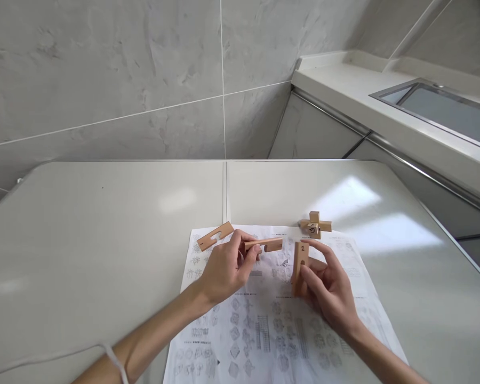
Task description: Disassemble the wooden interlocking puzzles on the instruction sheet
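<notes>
Your left hand (226, 269) pinches a notched wooden piece (274, 245) near one end, probably to leave its cut-out free; your right hand (328, 288) holds the piece marked 2 (302, 253) nearly upright, number towards you

Your fingers hide parts of both; beyond lie a loose slotted piece (205, 243) and a joined wooden cross (314, 217); the printed sheet (260, 362) is cut off below, its print too small to read

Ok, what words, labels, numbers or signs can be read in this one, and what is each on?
"2": on the block in the right hand.
Possibly "G": on the cross-shaped piece; not certain.
Short stroke, perhaps "1": on the notched piece lying flat; too small to be sure.
Small mark on the bar in the left hand: unreadable.
Print on the sheet: too small and blurred to read.
</notes>
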A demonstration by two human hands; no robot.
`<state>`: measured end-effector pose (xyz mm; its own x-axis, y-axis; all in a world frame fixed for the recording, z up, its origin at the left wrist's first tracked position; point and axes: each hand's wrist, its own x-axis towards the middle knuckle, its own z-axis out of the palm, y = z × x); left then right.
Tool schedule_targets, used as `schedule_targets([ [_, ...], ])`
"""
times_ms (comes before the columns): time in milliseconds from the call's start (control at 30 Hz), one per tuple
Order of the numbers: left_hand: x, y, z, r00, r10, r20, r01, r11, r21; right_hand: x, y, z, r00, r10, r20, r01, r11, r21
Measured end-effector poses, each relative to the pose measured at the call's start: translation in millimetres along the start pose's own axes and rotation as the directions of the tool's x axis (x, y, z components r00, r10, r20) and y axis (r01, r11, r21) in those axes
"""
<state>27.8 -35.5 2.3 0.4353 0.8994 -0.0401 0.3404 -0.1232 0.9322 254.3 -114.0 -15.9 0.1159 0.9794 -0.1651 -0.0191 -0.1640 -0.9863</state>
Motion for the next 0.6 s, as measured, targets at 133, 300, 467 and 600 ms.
schedule_targets([
  [133, 1, -5, 3.9, 0.985, 0.161, -0.060, -0.135, 0.941, 0.309, 1, -2, 2, 0.985, -0.174, 0.007, 0.172, 0.962, -0.212],
  [300, 2, -10, 7.0, 0.948, 0.318, -0.013, -0.273, 0.830, 0.486, 7, -3, 0, 0.932, -0.354, 0.078, 0.350, 0.822, -0.450],
  [467, 2, -17, 10.6, 0.907, 0.416, 0.059, -0.381, 0.754, 0.536, 9, 0, 0, 0.894, -0.399, 0.203, 0.439, 0.693, -0.572],
  [600, 2, -22, 13.0, 0.864, 0.502, 0.044, -0.438, 0.706, 0.556, 9, 5, 0, 0.867, -0.427, 0.256, 0.488, 0.626, -0.608],
])
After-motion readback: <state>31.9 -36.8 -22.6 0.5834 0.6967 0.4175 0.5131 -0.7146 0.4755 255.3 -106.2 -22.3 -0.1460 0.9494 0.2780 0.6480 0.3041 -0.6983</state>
